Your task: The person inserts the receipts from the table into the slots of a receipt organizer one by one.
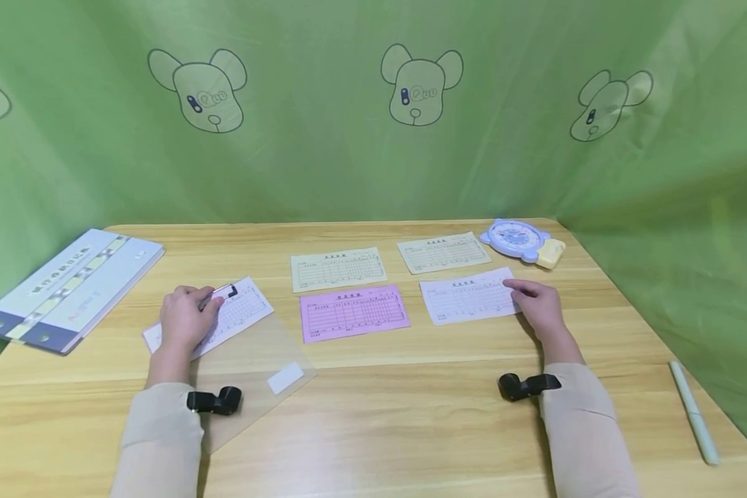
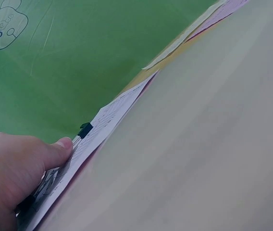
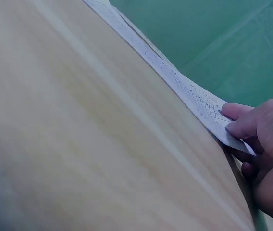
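Observation:
My left hand (image 1: 185, 319) grips a metal clip with black end pieces (image 2: 85, 130) at the top of a translucent folder (image 1: 239, 377). A white printed form (image 1: 241, 308) lies under that clip, tilted on the folder. In the left wrist view the thumb lies along the clip, and the other fingers are mostly hidden. On the other side, my right hand (image 1: 540, 308) pinches the right edge of another white form (image 1: 467, 299). The right wrist view shows this form (image 3: 194, 98) between thumb and fingers, its held corner raised off the table.
A pink form (image 1: 355, 315) lies mid-table, with pale green forms (image 1: 339, 268) (image 1: 443, 253) behind it. At the back right sit a blue bear-shaped clock (image 1: 515, 237) and a yellowish block (image 1: 550, 254). A blue-white binder (image 1: 68, 290) lies left; a pale green pen (image 1: 694, 413) lies right.

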### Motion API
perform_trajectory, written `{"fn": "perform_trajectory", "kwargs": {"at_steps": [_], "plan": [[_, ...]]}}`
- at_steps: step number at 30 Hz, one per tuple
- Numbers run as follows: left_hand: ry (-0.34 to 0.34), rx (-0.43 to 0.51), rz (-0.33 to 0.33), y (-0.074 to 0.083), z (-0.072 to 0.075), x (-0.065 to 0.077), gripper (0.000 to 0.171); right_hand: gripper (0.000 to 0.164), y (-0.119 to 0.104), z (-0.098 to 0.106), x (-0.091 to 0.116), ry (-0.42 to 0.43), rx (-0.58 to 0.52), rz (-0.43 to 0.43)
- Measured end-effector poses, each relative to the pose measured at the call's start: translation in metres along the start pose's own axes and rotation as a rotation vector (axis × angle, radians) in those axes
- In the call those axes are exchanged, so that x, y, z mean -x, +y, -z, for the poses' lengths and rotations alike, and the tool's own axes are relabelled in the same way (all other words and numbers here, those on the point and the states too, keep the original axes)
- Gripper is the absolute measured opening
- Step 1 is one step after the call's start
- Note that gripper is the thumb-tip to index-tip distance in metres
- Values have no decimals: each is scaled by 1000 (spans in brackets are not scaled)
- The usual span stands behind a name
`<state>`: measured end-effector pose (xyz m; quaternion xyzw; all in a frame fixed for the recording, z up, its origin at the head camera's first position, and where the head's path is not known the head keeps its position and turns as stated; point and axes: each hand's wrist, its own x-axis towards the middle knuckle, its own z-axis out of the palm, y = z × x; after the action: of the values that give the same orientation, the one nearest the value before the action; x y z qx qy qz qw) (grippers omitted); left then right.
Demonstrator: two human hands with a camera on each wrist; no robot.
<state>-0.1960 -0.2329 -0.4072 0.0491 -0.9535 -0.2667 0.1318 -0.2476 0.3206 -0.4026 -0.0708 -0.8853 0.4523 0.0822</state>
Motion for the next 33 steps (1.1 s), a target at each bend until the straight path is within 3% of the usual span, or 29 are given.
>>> {"fn": "perform_trajectory", "kwargs": {"at_steps": [7,16,20,28,33], "plan": [[2,-5,-8,0,0,0,36,27,3,3,1,20,7,-58],[3,-8,-18,1,-1,-1,36,33,1,12,6,-83,-31,-93],[3,-8,-13,2,-1,-1,36,39,1,15,7,-86,-41,-105],[-1,-13,-12,1,0,0,36,41,-1,14,8,-61,-151,-116],[2,-17,-14,0,0,0,36,42,-5,14,8,-86,-279,-106]]}}
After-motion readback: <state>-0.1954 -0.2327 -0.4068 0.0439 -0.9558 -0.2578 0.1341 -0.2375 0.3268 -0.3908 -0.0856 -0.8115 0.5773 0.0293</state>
